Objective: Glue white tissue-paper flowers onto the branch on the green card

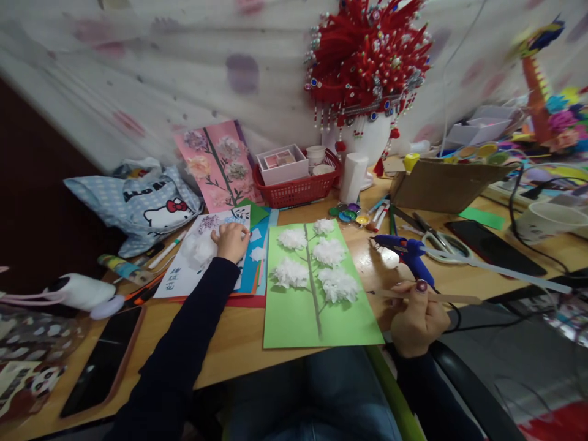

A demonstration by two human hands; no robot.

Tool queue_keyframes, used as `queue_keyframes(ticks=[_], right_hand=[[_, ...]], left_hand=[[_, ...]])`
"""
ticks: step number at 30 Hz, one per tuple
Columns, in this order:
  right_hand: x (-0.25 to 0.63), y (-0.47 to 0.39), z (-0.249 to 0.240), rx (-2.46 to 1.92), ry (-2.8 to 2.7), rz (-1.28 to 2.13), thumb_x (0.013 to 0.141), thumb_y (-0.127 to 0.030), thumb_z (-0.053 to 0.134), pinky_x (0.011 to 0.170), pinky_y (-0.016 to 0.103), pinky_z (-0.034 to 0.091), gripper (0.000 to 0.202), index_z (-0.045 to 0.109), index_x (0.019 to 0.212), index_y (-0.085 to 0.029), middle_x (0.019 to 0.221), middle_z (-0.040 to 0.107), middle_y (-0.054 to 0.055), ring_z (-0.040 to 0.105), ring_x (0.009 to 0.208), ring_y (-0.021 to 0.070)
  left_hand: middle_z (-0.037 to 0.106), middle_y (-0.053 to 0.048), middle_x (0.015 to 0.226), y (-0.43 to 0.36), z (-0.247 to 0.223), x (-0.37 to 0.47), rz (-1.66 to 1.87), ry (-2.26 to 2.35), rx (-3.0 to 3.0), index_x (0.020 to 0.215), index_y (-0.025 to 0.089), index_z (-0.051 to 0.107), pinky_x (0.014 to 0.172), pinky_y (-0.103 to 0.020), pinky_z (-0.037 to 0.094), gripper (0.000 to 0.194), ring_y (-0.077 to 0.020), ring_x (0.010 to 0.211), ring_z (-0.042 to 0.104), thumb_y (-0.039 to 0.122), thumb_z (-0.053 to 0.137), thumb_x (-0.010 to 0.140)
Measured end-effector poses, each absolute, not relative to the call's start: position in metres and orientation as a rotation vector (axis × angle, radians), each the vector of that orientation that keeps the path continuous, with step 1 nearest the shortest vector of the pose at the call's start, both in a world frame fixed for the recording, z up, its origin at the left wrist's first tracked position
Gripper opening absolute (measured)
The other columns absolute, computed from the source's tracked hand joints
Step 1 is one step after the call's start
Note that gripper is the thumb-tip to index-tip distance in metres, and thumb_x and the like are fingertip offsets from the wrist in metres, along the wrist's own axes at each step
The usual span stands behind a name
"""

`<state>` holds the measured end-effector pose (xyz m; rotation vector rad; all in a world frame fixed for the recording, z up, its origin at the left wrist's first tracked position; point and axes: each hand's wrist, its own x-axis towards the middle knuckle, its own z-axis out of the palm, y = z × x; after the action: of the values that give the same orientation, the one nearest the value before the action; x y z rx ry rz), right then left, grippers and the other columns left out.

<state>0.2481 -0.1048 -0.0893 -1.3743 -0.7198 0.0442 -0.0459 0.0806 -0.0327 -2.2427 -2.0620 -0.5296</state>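
Observation:
My right hand (419, 321) pinches a thin wooden stick (452, 299) with a dark tip, held level beside the right edge of a green sheet (289, 318). On that sheet are a painted grey stem and several ruffled white paper flowers (340, 284). My left hand (231, 241) reaches over a white sheet (169, 285) with printed flowers and writing. Its fingers curl down beside a heap of white tissue petals (200, 250); what they grip is hidden. Blue and other coloured papers (250, 272) lie under the white sheet.
A blue glue gun (407, 248) with its glue stick, scissors (443, 242) and a black phone (493, 245) lie at right. Behind stand a red basket (298, 193), a pink flower picture (215, 165) and a red beaded headdress (367, 61). Another phone (103, 361) lies at left.

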Motion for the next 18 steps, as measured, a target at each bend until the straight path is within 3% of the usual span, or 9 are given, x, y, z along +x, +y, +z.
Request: queue_keyframes(ticks=[6,11,15,18], right_hand=[[0.240,-0.106,-0.080,-1.264,-0.617,0.074,0.091,-0.050,0.049,0.043,0.025,0.033,0.048,0.060,0.060,-0.015,0.054,0.054,-0.001,0.044,0.041,0.0091],[0.224,-0.116,-0.079,-1.096,-0.752,0.103,0.094,-0.041,0.049,0.062,0.029,0.047,0.040,0.062,0.065,-0.018,0.047,0.047,-0.005,0.050,0.046,0.0104],[0.221,-0.122,-0.089,-1.157,-0.971,0.100,0.098,-0.035,0.041,0.076,0.036,0.050,0.041,0.059,0.064,-0.020,0.047,0.046,-0.004,0.052,0.053,0.0138],[0.223,-0.123,-0.093,-1.230,-1.115,0.025,0.099,-0.031,0.038,0.079,0.038,0.049,0.042,0.058,0.063,-0.021,0.047,0.047,-0.003,0.054,0.055,0.0151]], left_hand=[[0.069,-0.008,0.113,0.071,-0.019,-0.041,-0.783,-1.988,-2.324,0.082,0.022,0.063,0.107,-0.064,0.018,0.010,-0.0335,0.130,0.040,0.025,0.053,0.085],[0.065,-0.008,0.112,0.037,0.010,-0.025,-1.064,-1.461,-2.989,0.078,0.020,0.058,0.104,-0.047,0.037,0.010,-0.0240,0.110,0.057,0.027,0.056,0.085],[0.061,-0.007,0.119,-0.006,0.027,0.000,-0.867,-1.052,-3.529,0.081,0.020,0.060,0.102,-0.040,0.040,0.013,-0.0212,0.113,0.057,0.030,0.057,0.089],[0.059,-0.007,0.123,-0.030,0.021,0.020,-0.636,-0.885,-3.606,0.080,0.020,0.063,0.105,-0.043,0.036,0.009,-0.0232,0.120,0.050,0.025,0.059,0.087]])
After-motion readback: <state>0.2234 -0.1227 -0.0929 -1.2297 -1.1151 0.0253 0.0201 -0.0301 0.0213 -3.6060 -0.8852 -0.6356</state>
